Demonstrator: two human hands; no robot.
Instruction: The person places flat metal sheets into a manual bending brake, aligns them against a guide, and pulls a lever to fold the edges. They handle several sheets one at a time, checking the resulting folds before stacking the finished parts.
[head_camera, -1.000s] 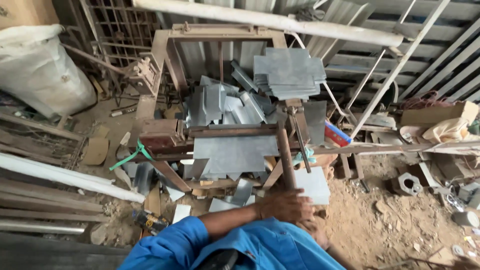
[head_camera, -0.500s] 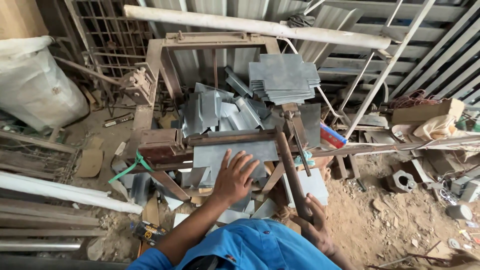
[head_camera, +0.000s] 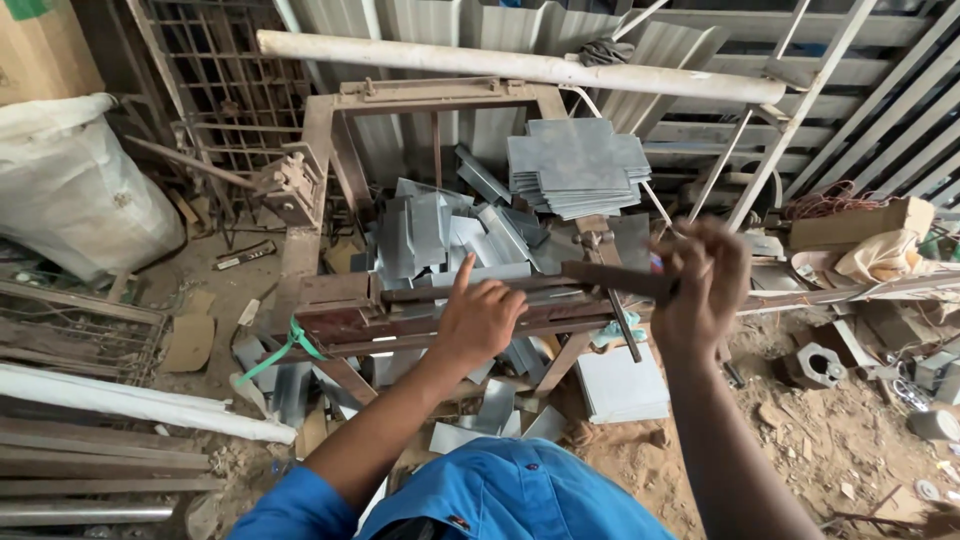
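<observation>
Left hand (head_camera: 480, 318) at frame centre, fingers spread, palm pressed on the rusty bending machine's clamp bar (head_camera: 420, 295). Right hand (head_camera: 700, 285), right of centre, grip closed around the machine's lever handle (head_camera: 615, 278), raised level. Bent sheet-metal pieces (head_camera: 430, 235) piled behind the bar; stack of flat cross-shaped blanks (head_camera: 578, 165) above, upper centre.

One head-worn camera looks steeply down and forward, close above the rusty metal frame (head_camera: 420, 300), with corrugated sheeting (head_camera: 560, 20) far behind and dirt floor (head_camera: 830, 440) near right.
</observation>
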